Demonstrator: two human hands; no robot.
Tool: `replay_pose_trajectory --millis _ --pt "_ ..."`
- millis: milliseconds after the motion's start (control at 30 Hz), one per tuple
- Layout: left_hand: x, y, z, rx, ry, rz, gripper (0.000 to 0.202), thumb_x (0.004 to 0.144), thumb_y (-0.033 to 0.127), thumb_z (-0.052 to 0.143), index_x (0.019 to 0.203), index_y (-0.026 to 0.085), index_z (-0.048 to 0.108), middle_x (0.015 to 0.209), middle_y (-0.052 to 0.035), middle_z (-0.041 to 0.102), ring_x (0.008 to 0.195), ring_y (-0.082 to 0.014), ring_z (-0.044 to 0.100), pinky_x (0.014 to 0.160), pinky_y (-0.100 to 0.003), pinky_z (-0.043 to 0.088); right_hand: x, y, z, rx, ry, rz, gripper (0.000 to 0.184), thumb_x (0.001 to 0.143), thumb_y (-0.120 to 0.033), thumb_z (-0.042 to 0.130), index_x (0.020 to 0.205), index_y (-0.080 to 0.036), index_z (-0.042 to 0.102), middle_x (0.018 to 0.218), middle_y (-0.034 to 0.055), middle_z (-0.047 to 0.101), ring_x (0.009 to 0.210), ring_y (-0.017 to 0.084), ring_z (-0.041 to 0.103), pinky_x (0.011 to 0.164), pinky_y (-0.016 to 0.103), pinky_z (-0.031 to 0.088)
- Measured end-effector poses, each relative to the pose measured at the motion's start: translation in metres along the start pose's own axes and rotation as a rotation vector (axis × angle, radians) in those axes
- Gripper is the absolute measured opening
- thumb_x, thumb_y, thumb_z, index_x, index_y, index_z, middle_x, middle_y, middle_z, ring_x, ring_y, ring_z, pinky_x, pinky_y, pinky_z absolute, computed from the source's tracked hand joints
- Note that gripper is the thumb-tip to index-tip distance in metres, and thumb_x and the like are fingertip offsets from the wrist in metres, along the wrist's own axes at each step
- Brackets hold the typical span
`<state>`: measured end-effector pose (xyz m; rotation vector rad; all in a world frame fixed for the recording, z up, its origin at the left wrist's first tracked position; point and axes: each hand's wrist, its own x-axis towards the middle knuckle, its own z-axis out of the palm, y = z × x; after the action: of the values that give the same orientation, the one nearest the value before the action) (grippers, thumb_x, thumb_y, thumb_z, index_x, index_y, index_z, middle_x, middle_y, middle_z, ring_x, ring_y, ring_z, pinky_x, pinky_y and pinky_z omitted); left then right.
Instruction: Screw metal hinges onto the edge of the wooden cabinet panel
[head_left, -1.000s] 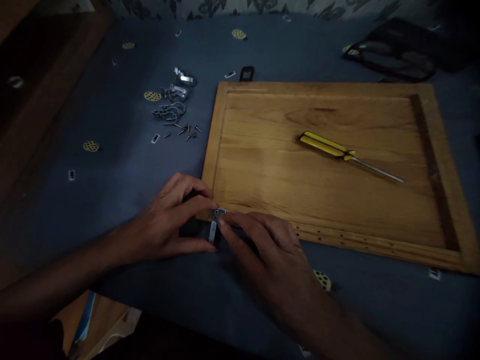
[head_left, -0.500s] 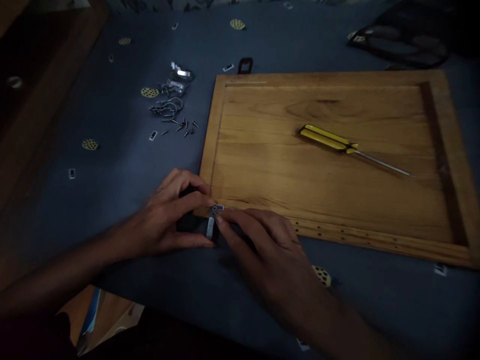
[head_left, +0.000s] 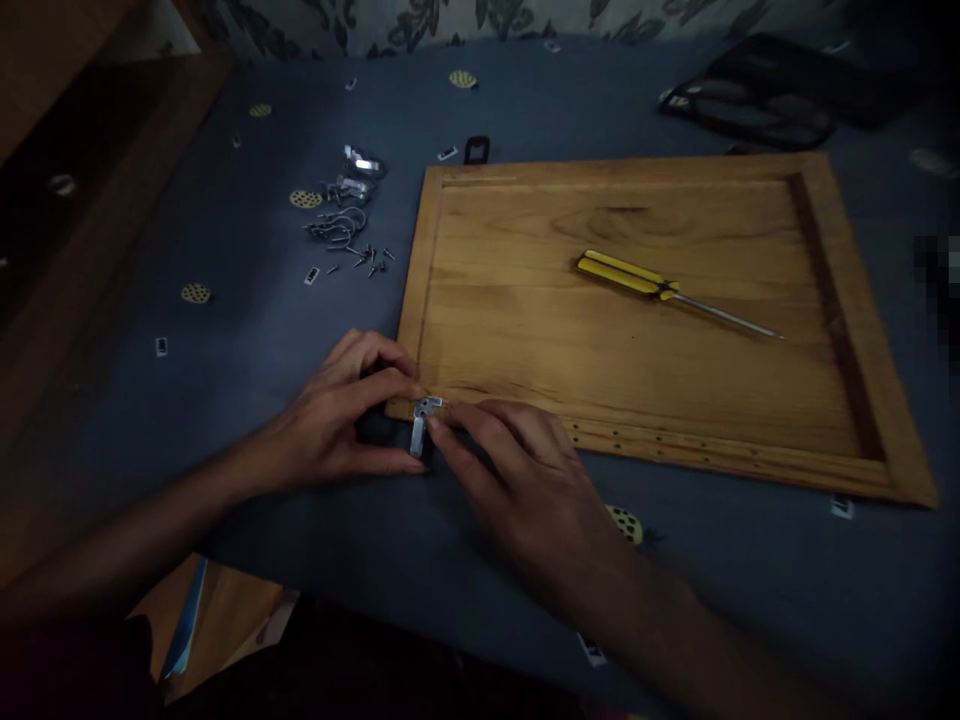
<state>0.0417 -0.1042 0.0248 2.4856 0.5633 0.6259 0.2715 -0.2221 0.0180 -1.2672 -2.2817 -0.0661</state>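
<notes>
A wooden panel (head_left: 637,340) lies flat on a blue patterned cloth (head_left: 247,330). At its near left corner sits a small metal bracket (head_left: 420,425). My left hand (head_left: 337,420) curls around that corner, with its fingertips and thumb pinching the bracket. My right hand (head_left: 517,480) rests beside it, its fingertips pressing on the bracket's top by the panel's edge. A row of small holes runs along the panel's near edge. A yellow-handled screwdriver (head_left: 660,290) lies on the panel, apart from both hands.
A heap of metal fittings (head_left: 349,200) and loose screws (head_left: 371,260) lies on the cloth left of the panel. A dark bag (head_left: 757,90) sits at the far right. Wooden furniture (head_left: 90,200) borders the left side.
Both hands stay on the bracket at the panel's corner. Only the view has shifted slightly.
</notes>
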Motion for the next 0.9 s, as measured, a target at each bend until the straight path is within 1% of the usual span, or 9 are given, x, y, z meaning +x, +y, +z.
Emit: replay_pose_trajectory --millis 133,300,433,600,667,767,900 --pt "-0.0005 -0.0015 0.0019 0.006 0.008 0.003 0.045 0.099 0.062 0.076 0.124 0.025 0.072 0.119 -0.0075 0.066 0.109 -0.0249 0.06 0.095 -0.039 0.054 0.0013 -0.0011 0.001 -0.017 0.019 0.012 0.039 0.116 -0.013 0.039 0.128 -0.007 0.075 0.118 0.0127 0.078 0.109 0.027 0.059 0.096 0.039 0.05" --pt "-0.0013 -0.0026 0.0024 -0.005 0.016 0.022 0.049 0.098 0.064 0.075 0.125 0.024 0.07 0.12 -0.0075 0.066 0.109 -0.0244 0.06 0.097 -0.039 0.051 0.0011 -0.0013 0.0026 -0.038 -0.006 0.009 0.033 0.114 -0.013 0.045 0.131 -0.008 0.074 0.12 0.0118 0.078 0.11 0.026 0.06 0.098 0.039 0.05" --pt "-0.0004 -0.0013 0.0007 -0.002 -0.001 0.015 0.047 0.099 0.063 0.074 0.124 0.023 0.07 0.119 -0.0071 0.065 0.109 -0.0241 0.06 0.097 -0.038 0.051 -0.0001 -0.0016 0.0035 -0.052 0.008 0.005 0.036 0.115 -0.013 0.041 0.13 -0.008 0.074 0.119 0.0121 0.079 0.11 0.027 0.059 0.098 0.04 0.05" --pt "0.0003 -0.0007 0.0012 -0.029 0.0 0.011 0.047 0.098 0.062 0.076 0.122 0.022 0.071 0.117 -0.0074 0.065 0.108 -0.0242 0.059 0.096 -0.037 0.051 0.0 -0.0014 0.002 -0.068 -0.014 -0.006 0.04 0.116 -0.014 0.037 0.132 -0.009 0.074 0.12 0.0122 0.078 0.111 0.027 0.059 0.099 0.04 0.049" --pt "0.0 -0.0011 0.0018 -0.038 0.006 0.009 0.047 0.098 0.062 0.077 0.122 0.022 0.071 0.117 -0.0074 0.065 0.107 -0.0241 0.059 0.096 -0.037 0.051 0.0004 -0.0012 0.0016 -0.067 0.0 -0.003 0.043 0.117 -0.015 0.034 0.13 -0.009 0.075 0.119 0.012 0.078 0.111 0.028 0.059 0.099 0.04 0.049" --pt "-0.0001 -0.0012 0.0013 -0.04 -0.013 -0.001 0.047 0.099 0.063 0.075 0.123 0.022 0.071 0.118 -0.0075 0.065 0.108 -0.024 0.06 0.096 -0.037 0.051 0.0011 -0.0009 0.0021 -0.055 0.011 -0.003 0.047 0.118 -0.016 0.03 0.128 -0.009 0.075 0.119 0.0123 0.078 0.11 0.028 0.058 0.099 0.04 0.048" --pt "0.0006 -0.0008 0.0007 -0.044 -0.02 -0.005 0.047 0.098 0.063 0.075 0.123 0.023 0.071 0.118 -0.0076 0.065 0.108 -0.0241 0.06 0.096 -0.038 0.052 0.0019 -0.0013 0.0034 -0.039 0.012 -0.006 0.048 0.118 -0.016 0.029 0.128 -0.008 0.075 0.119 0.013 0.078 0.109 0.028 0.058 0.098 0.041 0.048"
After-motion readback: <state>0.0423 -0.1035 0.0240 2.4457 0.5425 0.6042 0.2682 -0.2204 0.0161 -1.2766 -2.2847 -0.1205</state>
